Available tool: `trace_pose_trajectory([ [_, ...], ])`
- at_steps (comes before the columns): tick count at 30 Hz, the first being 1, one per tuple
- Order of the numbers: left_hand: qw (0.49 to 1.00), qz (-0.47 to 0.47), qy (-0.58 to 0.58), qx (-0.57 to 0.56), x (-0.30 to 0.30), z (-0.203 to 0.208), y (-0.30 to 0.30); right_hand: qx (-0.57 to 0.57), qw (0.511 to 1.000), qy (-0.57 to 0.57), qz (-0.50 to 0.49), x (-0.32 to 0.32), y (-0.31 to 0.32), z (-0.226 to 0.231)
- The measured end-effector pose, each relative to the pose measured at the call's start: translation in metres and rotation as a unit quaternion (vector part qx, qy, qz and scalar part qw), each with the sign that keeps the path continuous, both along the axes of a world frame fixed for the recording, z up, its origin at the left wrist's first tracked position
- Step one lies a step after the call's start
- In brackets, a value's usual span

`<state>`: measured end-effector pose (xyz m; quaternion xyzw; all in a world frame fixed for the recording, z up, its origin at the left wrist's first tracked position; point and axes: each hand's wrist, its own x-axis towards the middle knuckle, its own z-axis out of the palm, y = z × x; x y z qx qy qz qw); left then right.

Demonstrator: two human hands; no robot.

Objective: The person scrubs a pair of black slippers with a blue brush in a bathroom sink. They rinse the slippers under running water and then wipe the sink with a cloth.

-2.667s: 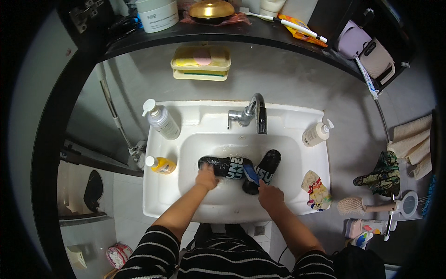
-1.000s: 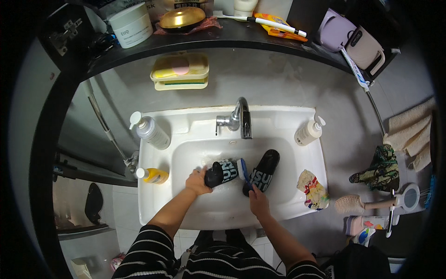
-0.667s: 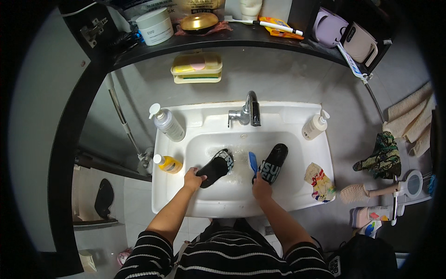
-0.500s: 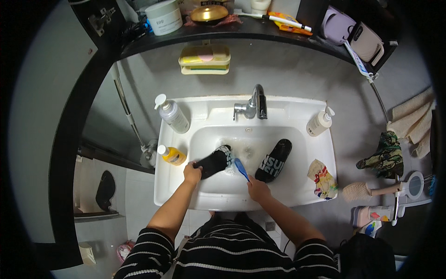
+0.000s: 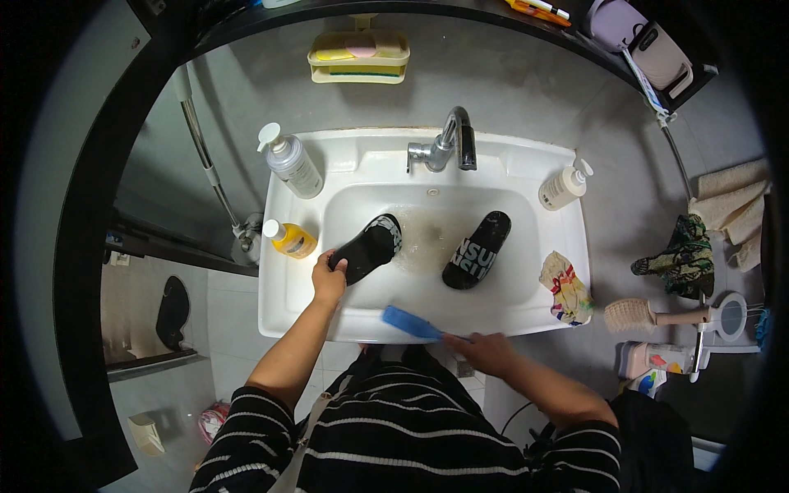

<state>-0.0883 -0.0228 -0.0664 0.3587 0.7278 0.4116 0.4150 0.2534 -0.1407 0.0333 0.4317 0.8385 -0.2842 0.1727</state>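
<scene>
My left hand (image 5: 329,279) grips the heel end of a black slide sandal (image 5: 367,251), tilted in the left part of the white sink (image 5: 349,324). The sandal's pale-lettered strap faces the middle of the basin. In my right hand (image 5: 486,355) is the handle of a blue brush (image 5: 411,323), held across the sink's front rim, apart from the sandal. A second black slide sandal (image 5: 477,251) with a lettered strap lies in the basin's right half. Shallow, cloudy water (image 5: 429,238) sits around the drain.
A chrome faucet (image 5: 448,148) rises at the back. Pump bottles, one clear (image 5: 292,162) and one cream (image 5: 565,186), stand at the rim's corners, with a yellow bottle (image 5: 291,239) at left. A patterned cloth (image 5: 565,287) lies on the right rim. A soap rack (image 5: 358,62) hangs on the wall.
My right hand has drawn the blue brush away from the sandal, toward me over the front rim. The left hand still holds the sandal. The whole view has shifted.
</scene>
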Motion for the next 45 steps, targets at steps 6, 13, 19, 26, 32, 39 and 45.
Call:
trace_pose_trajectory([
  [6, 0.996, 0.041, -0.082, -0.015, -0.004, -0.027, -0.006, 0.042, 0.987, -0.118, -0.097, 0.045, 0.019, -0.017],
  [13, 0.959, 0.133, -0.237, -0.078, 0.012, 0.011, -0.009, 0.143, 0.947, 0.001, -0.287, -0.039, 0.091, -0.101],
  [19, 0.965, 0.14, -0.214, -0.052, 0.006, 0.003, -0.011, 0.066, 0.955, 0.026, -0.289, -0.066, 0.089, -0.092],
  [26, 0.963, 0.129, -0.233, -0.045, 0.007, 0.023, -0.002, 0.013, 0.999, 0.037, -0.012, -0.035, 0.031, -0.012],
  [32, 0.954, 0.122, -0.27, -0.051, 0.012, 0.016, 0.001, 0.021, 0.996, -0.071, 0.054, 0.03, 0.009, 0.004],
  [39, 0.948, 0.118, -0.284, -0.079, 0.02, 0.026, -0.005, 0.115, 0.982, 0.009, -0.151, 0.083, -0.006, -0.015],
  [45, 0.95, 0.104, -0.271, -0.119, 0.023, 0.033, -0.003, 0.164, 0.945, 0.069, -0.274, 0.025, 0.028, -0.048],
])
